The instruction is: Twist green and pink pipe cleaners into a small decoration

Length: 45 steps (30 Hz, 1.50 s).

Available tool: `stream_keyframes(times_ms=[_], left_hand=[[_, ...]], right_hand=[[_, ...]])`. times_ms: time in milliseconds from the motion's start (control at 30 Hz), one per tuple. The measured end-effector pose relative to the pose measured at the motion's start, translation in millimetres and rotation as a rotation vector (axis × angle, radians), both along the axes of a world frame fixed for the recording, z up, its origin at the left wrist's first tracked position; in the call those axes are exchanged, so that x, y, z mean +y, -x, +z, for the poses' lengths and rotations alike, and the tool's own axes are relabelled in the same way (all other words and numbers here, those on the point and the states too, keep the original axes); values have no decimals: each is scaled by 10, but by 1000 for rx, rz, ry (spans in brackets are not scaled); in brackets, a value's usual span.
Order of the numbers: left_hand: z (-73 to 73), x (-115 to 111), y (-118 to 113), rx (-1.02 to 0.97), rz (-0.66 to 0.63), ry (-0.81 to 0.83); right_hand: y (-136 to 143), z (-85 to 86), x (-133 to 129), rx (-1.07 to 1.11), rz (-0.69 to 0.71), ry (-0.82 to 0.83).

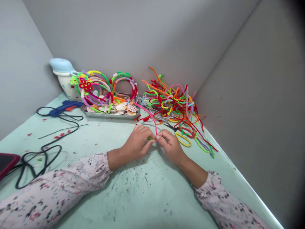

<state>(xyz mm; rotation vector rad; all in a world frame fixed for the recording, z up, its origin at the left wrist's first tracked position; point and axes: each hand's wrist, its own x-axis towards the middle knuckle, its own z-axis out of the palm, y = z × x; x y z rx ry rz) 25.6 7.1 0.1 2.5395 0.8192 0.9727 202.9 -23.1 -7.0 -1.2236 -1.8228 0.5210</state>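
Note:
My left hand (137, 142) and my right hand (172, 146) meet fingertip to fingertip above the table. A pink pipe cleaner (152, 117) rises from between them and curves away to the upper left; my right thumb and fingers pinch its near end. A short bit of green pipe cleaner (150, 138) shows at the closed fingertips of my left hand, the rest of it hidden. Whether the two pieces are joined cannot be made out. Beyond my right hand lie scissors (183, 139) with yellow and red handles.
Behind my hands stands a metal tray (111, 116) of shells with pipe-cleaner rings (98, 86) on top. A tangled pipe-cleaner heap (171, 98) lies right of it. At left are a blue glue gun (63, 108), its black cord (45, 146), a lidded cup (65, 81) and a red-edged device (9, 163).

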Motion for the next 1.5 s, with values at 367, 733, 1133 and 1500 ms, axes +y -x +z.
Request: stream_keyframes(times_ms=[367, 733, 1133, 1500], left_hand=[[1, 3, 7, -69, 39, 58], [-9, 2, 10, -154, 59, 114], [-7, 7, 16, -161, 35, 118], [-23, 17, 18, -138, 35, 93]], right_hand=[[-26, -1, -21, 34, -87, -108], [-27, -23, -6, -185, -96, -388], [-33, -40, 5, -241, -112, -403], [-34, -44, 3, -241, -114, -385]])
